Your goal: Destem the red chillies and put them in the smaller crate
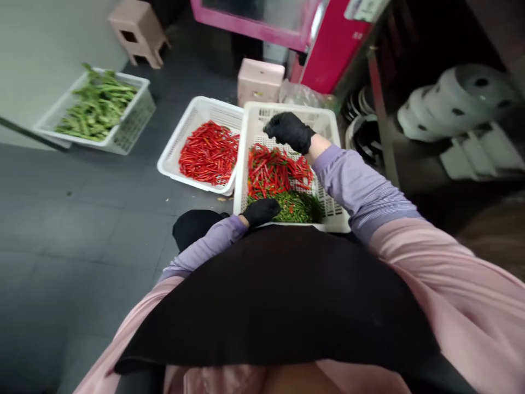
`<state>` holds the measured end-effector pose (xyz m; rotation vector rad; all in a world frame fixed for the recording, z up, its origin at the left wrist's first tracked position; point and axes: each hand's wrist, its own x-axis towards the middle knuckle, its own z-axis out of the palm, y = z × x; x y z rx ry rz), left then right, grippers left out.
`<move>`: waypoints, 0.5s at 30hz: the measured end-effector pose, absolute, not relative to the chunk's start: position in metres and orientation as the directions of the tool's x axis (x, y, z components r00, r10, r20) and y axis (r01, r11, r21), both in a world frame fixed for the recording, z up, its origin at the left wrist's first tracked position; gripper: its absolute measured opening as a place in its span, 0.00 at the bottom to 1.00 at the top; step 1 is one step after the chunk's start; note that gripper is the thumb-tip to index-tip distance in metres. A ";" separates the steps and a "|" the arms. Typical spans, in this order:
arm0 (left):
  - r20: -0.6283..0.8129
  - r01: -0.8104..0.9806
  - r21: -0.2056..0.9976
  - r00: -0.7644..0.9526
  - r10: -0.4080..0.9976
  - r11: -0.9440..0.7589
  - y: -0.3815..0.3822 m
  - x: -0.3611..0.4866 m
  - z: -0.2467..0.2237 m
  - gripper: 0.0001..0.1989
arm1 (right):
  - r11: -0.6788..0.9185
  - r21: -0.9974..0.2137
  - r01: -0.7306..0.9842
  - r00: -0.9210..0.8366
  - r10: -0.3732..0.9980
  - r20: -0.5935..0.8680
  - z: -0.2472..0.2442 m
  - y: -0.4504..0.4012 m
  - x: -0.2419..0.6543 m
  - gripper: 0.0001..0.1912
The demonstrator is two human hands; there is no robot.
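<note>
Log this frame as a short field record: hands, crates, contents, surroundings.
left hand: black-gloved left hand resting on the green chillies at the near edge of the near crate
right hand: black-gloved right hand raised over the red chillies, fingers curled; any hold cannot be told
near crate: white, red and green chillies mixed
middle crate: white, red chillies only
far crate: white, green pods
surroundings: dark tiled floor, two pink stools, pink cabinet
</note>
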<state>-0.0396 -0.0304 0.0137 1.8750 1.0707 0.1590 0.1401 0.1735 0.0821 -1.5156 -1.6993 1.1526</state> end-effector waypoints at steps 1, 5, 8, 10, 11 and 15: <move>-0.341 0.637 0.747 0.614 0.712 -0.191 -0.029 -0.038 0.016 0.16 | -0.028 -0.795 0.605 -0.168 0.972 -0.163 0.071 0.158 0.172 0.12; -0.406 0.719 0.661 0.584 0.703 -0.215 -0.024 -0.026 0.028 0.16 | -0.169 -0.475 0.864 -0.047 0.911 -0.409 0.019 0.086 0.250 0.24; -0.407 0.752 0.621 0.549 0.730 -0.220 -0.026 -0.018 0.037 0.15 | -0.158 -0.416 0.895 -0.034 0.908 -0.417 -0.014 0.050 0.253 0.15; -0.389 0.772 0.592 0.526 0.756 -0.231 -0.028 -0.014 0.041 0.15 | -0.149 -0.381 0.913 -0.010 0.922 -0.387 -0.026 0.040 0.245 0.05; -0.381 0.780 0.580 0.515 0.768 -0.236 -0.028 -0.012 0.042 0.15 | -0.161 -0.369 0.915 0.012 0.927 -0.375 -0.030 0.038 0.243 0.05; -0.391 0.783 0.582 0.508 0.767 -0.222 -0.027 -0.010 0.044 0.15 | -0.197 -0.433 0.880 0.032 0.933 -0.359 -0.032 0.043 0.247 0.10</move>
